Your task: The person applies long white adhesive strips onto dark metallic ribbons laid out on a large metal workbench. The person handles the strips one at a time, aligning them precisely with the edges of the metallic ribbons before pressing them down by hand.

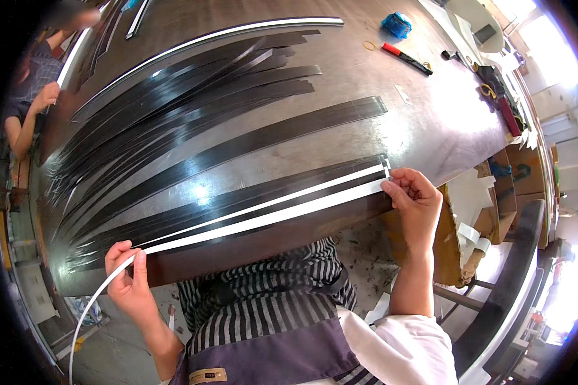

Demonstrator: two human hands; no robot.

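Note:
A long white strip (270, 215) is stretched along the near edge of the table. My right hand (419, 202) pinches its right end between thumb and fingers, beside the ends of the dark strips. Toward the left, my left hand (130, 277) grips the same strip between thumb and fingers, and its tail curves down off the table. Just beyond it, a narrower white band (289, 194) runs along a black strip (327, 178) lying flat. Another wide black strip (289, 135) lies farther back.
Many loose black strips (192, 96) fan out over the table (353, 77). Behind them lies a long white-topped strip (237, 29). A red-and-black marker (406, 58), a blue bundle (397, 25) and scissors (488, 92) sit far right. A cardboard box (446, 237) stands beside the table; another person (38, 96) is at far left.

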